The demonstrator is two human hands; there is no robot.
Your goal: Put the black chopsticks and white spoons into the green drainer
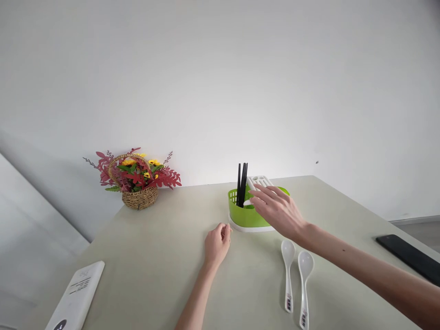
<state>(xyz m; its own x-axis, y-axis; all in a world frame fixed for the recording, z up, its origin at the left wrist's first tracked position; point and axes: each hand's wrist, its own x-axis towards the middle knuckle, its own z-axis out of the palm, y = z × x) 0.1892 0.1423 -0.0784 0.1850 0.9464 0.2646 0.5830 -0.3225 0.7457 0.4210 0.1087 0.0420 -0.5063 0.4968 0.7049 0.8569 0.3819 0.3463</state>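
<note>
The big pale bench (165, 284) fills the lower half of the view, and its far edge meets the white wall at 12 o'clock. Its right edge slants down toward 4 o'clock. There is lots of bare room in the middle and at the front, between the two arms.

The right arm comes in from 4 o'clock, long and almost straight. The right hand (279, 210) is flat, palm down, with the fingers spread out. Its grip is wide and loose. The fingertips sit over the near rim of the green holder (242, 215), by a white piece there. I cannot tell if they press on it.

The left arm comes up from 6 o'clock. The left hand (216, 243) rests on the bench with the fingers curled in. Its grip is narrow, and nothing shows inside it. It sits just beside the holder's white base, at the holder's 8 o'clock.

The green holder stands near the far edge at 12 o'clock. Black chopsticks (242, 184) stand up in its left part.

A flower basket (137, 181) sits at 10 o'clock by the wall. A white remote (77, 298) lies at 8 o'clock, close to the left edge. A black phone (409, 256) lies at 3 o'clock, near the right edge.

Two white spoons (296, 279) lie side by side at 5 o'clock, under the right forearm, bowls pointing away.
</note>
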